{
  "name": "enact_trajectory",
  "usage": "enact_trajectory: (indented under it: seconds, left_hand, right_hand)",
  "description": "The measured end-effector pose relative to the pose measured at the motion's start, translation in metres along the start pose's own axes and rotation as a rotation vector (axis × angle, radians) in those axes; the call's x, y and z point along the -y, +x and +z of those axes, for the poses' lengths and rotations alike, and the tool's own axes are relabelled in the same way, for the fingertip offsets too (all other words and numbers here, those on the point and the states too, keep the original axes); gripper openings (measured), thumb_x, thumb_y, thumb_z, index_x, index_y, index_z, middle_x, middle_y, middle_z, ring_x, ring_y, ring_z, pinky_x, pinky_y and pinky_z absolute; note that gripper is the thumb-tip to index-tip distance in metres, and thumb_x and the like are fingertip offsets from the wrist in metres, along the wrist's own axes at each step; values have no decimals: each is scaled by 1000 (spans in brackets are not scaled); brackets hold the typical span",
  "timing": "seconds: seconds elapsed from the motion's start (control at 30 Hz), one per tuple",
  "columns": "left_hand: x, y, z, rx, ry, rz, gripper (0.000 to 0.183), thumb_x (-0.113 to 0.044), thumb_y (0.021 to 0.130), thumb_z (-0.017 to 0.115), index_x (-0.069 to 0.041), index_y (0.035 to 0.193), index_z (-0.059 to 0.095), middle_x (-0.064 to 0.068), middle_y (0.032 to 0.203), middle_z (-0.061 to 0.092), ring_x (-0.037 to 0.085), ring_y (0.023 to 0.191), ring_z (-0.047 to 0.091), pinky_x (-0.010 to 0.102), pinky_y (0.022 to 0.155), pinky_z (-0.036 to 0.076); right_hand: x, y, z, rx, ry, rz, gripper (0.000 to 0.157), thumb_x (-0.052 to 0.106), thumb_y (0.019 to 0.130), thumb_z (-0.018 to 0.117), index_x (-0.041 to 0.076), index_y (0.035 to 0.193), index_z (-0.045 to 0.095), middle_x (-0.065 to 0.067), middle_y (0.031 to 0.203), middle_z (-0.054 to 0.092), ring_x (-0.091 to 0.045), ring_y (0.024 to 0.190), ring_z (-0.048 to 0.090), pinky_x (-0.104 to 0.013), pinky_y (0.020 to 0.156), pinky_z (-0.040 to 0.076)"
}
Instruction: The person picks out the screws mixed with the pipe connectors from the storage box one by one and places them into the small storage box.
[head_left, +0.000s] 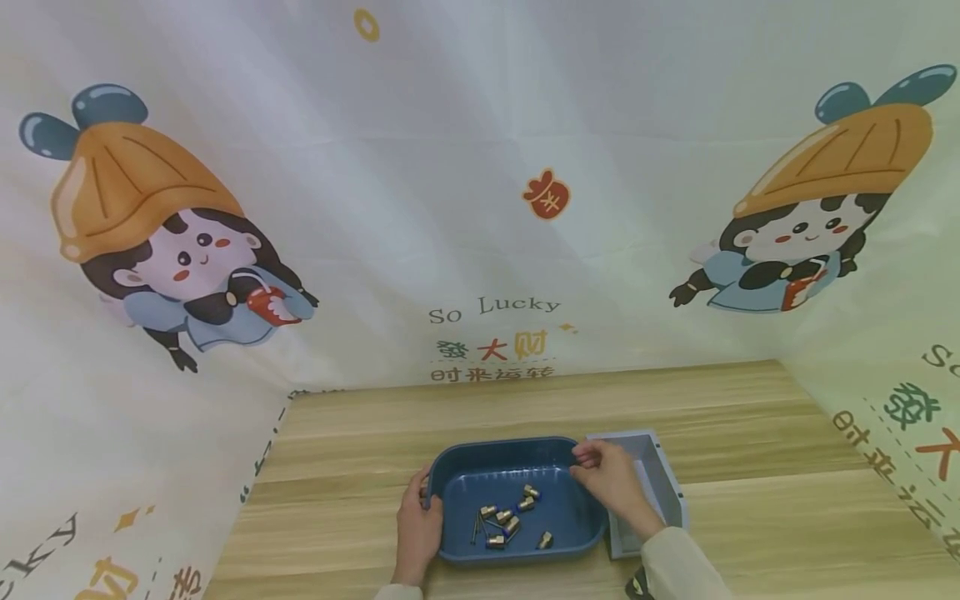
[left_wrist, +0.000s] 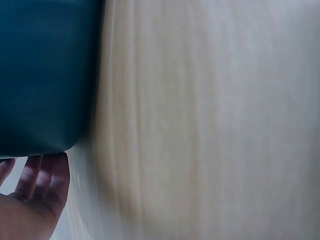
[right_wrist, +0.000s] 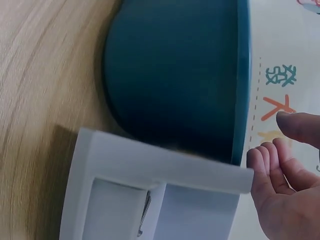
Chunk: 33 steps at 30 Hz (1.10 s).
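A dark blue tray [head_left: 517,546] stands on the table. Several brass fittings [head_left: 497,542], some with blue ends, lie in it beside a few long thin screws [head_left: 476,528]. At the tray's left end my left hand [head_left: 418,521] grips the wall, thumb by the rim and fingers outside; in the left wrist view its fingers [left_wrist: 59,180] touch the tray's side. Above the tray's right rim hovers my right hand [head_left: 611,483], thumb and fingers apart in the right wrist view, nothing seen between them. Under that forearm sits a grey bin [head_left: 670,467], partly hidden.
The bin stands against the tray's right end. A thin dark metal piece [right_wrist: 144,214] shows at the bin in the right wrist view. Printed cloth [head_left: 487,250] hangs behind and at both sides of the wooden table [head_left: 337,475]. A dark object [head_left: 637,585] lies by the right sleeve.
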<state>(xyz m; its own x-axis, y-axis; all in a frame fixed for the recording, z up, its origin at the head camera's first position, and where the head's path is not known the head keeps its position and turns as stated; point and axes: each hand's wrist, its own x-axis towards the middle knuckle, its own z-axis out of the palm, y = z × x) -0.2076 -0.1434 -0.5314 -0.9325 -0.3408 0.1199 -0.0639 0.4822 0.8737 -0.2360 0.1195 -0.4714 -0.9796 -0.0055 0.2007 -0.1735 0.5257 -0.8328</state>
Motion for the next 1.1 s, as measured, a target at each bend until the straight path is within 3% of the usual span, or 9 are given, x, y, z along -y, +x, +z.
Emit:
enact_trajectory:
  seconds: [0.6, 1.1]
  left_hand:
    - [-3, -2, -2, 16, -23, 5, 42, 2, 81, 48, -5, 123, 48, 14, 94, 56, 20, 80, 52, 29, 64, 43]
    - [-2, -3, -3, 19, -14, -1, 42, 2, 82, 49, -4, 123, 48, 14, 97, 56, 23, 85, 53, 35, 69, 45]
  right_hand:
    - [10, -8, 19, 86, -11, 11, 22, -2, 64, 71, -3, 84, 64, -7, 75, 63, -13, 68, 57, -21, 61, 47]
    - [6, -15, 41, 221, -36, -68, 21, 1, 64, 72, -1, 83, 63, -8, 77, 63, -12, 68, 56, -19, 60, 46]
